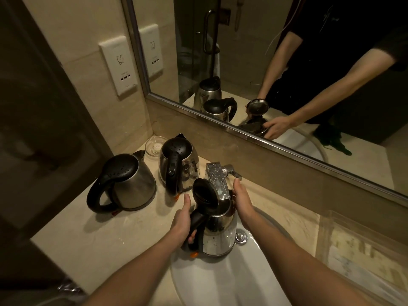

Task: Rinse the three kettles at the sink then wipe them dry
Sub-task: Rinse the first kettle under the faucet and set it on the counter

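Kettle [217, 235], lid up, hangs over the sink basin [220, 283] beneath the faucet [217, 180]. Your left hand [183, 221] grips its handle; your right hand [241, 202] lies flat against its side. Centre the kettle mouth under the spout, swirl, tip out.

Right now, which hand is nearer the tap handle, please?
Right: the right hand reaches up to the tap handle; the left hand grips the kettle by its handle, lower left.
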